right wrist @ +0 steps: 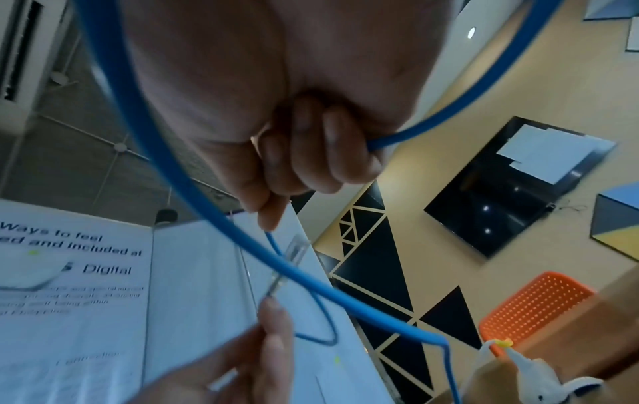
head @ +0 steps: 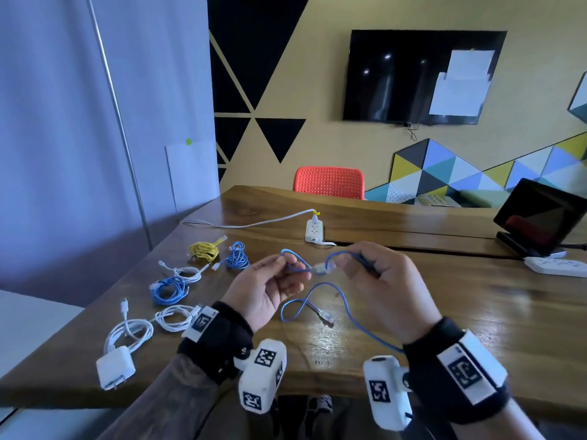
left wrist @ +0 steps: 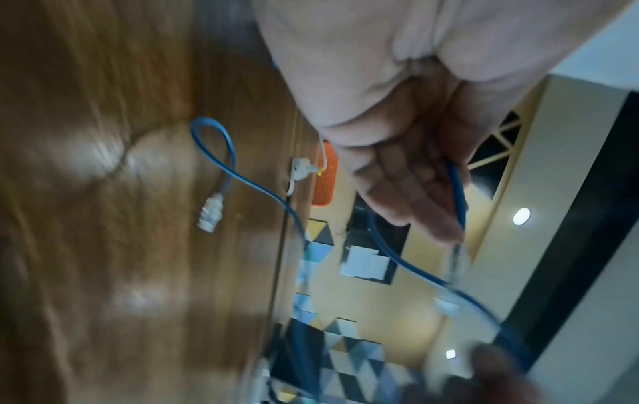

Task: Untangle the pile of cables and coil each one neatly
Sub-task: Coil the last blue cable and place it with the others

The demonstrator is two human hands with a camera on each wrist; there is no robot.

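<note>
blue cable pinched above desk by left hand and right hand | loose end lying on desk | coiled cables, charger at left | power strip behind

"Office meeting room, you think?"
"Looks it: a long wooden table, a wall-mounted screen, a power strip, an orange chair, and a printed poster about feeling included."
</note>
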